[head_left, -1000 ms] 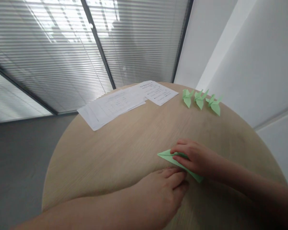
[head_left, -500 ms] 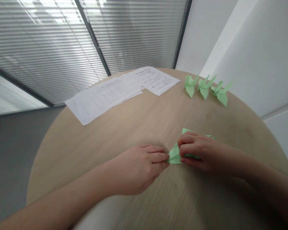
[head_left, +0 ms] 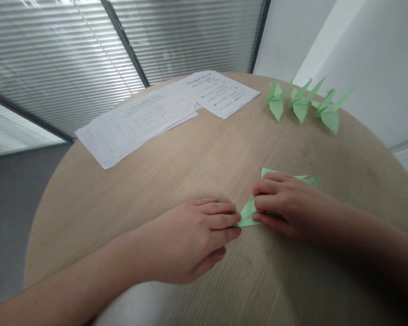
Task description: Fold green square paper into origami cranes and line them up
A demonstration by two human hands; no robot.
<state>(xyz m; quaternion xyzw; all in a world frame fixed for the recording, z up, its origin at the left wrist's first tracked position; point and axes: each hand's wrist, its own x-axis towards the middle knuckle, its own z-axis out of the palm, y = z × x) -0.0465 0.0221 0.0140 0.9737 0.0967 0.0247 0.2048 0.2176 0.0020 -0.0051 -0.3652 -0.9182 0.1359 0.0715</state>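
Note:
A folded piece of green paper (head_left: 249, 213) lies flat on the round wooden table (head_left: 177, 172), mostly covered by my right hand (head_left: 285, 206). That hand presses down on it with the fingers curled together over the fold. My left hand (head_left: 193, 237) rests on the table beside it, fingers held together, and its fingertips touch the paper's left point. Three finished green paper cranes (head_left: 301, 102) stand in a row at the far right of the table.
Several printed white sheets (head_left: 156, 117) lie spread across the far side of the table. Behind the table are glass panels with closed blinds and a grey floor at the left. A white wall runs close along the right.
The green paper has been turned and shifted a little to the right. My left hand came up from the near edge to its left point. The view tipped down, so the cranes sit higher in view.

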